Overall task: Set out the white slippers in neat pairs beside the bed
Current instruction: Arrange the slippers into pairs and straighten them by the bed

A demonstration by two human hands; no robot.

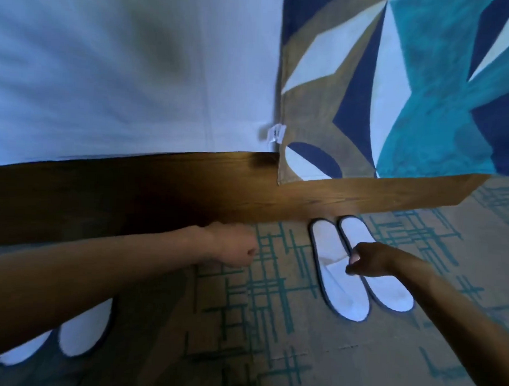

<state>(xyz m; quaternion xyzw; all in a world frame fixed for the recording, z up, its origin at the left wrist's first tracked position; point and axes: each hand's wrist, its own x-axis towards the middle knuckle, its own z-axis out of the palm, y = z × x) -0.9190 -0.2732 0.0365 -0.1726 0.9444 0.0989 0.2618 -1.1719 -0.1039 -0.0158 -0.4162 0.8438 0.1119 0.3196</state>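
Across the top of the view spreads the bed [122, 72], its white sheet meeting a patterned runner [395, 82] of blue, teal, tan and white, with a small white tag [276, 133] at the seam. Below runs the wooden bed frame [190, 187], and beneath that the tan carpet [271, 337] with teal crosshatch lines. One pair of white slippers [339, 279] lies on the carpet just beside the frame, side by side and touching, long axes roughly square to the frame, one end of each at the wood and the other towards the person. A second pair [78, 334] lies lower left, partly hidden under the left forearm, also side by side and angled alike. The left hand [231, 244] reaches forward near the frame, its grip clenched into an empty fist. The right hand [366, 259] reaches in from the right, palm down over the first pair; fingers curled at the slipper's upper, though whether the grip actually pinches it cannot be told.
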